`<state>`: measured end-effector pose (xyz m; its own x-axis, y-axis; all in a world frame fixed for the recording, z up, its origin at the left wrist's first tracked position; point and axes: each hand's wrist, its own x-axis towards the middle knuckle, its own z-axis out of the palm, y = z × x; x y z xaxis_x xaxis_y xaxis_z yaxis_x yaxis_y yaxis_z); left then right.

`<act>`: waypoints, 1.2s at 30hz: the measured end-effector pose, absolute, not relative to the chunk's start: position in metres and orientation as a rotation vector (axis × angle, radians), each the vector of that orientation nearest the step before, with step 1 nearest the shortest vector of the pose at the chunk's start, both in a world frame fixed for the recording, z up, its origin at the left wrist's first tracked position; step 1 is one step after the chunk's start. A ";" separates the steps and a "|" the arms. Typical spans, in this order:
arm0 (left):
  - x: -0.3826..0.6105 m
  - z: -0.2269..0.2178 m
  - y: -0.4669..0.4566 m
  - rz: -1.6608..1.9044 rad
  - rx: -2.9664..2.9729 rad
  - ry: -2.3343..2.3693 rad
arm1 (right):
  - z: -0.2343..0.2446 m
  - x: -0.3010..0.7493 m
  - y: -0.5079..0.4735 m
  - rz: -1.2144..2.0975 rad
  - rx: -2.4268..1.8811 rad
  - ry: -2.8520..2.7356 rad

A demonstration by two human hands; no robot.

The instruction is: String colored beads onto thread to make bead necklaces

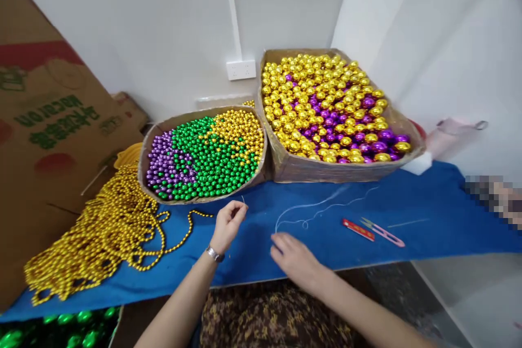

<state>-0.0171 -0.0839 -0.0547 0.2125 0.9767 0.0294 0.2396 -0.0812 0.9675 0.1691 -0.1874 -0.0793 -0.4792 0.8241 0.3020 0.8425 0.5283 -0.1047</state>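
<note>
My left hand (pixel 227 224) is pinched shut on the end of a thin white thread, just in front of the small box of beads (pixel 204 153). My right hand (pixel 294 259) rests low on the blue cloth (pixel 428 212) with fingers together, touching the same white thread (pixel 310 207) that loops away across the cloth. A watch sits on my left wrist. A gold bead strand (pixel 179 236) runs from the left pile toward my left hand.
A heap of strung gold beads (pixel 101 234) lies at left. The small box holds purple, green and gold beads; a larger box (pixel 330 109) holds big gold and purple balls. A red lighter (pixel 358 229) and pink thread snips (pixel 383 231) lie at right. Cardboard (pixel 44 136) leans at left.
</note>
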 end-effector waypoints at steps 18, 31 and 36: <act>0.000 -0.048 -0.099 1.011 0.864 0.976 | -0.085 0.216 -0.058 0.459 -2.279 -1.950; 0.031 -0.082 -0.098 0.951 0.239 0.972 | -0.090 0.190 -0.075 0.434 -2.103 -1.983; 0.040 -0.091 -0.097 0.967 0.123 0.948 | -0.087 0.165 -0.120 0.303 -1.832 -2.085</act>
<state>0.0398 -0.0965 -0.0907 0.2157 0.7454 -0.6308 -0.6453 0.5937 0.4808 0.1647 -0.1196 -0.0866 -0.1048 0.9875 0.1174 0.9132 0.1423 -0.3818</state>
